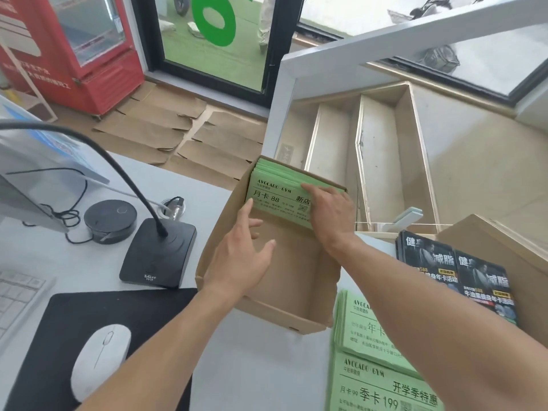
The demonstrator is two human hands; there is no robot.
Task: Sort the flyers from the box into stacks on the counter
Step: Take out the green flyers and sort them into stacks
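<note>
Green flyers (277, 200) standing bundled at far end of cardboard box (258, 310) on counter (255, 366). Right hand (330, 213) lying flat on top, fingers straight, not gripping. Left hand (241, 256) reaching in, relaxed, thumb touching bundle's left edge. Green stacks (376, 381) and black flyers (456, 271) sitting right. Mouse (99, 360) sitting near left.

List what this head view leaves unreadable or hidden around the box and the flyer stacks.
- Green flyers in the cardboard box: count hidden; right hand covers the top flyer.
- Green flyer stacks on the white counter: right forearm crosses them; the frame's bottom edge cuts the nearer one.
- Black flyers: small print blurred.
- Left hand: fingertips' contact unclear.
</note>
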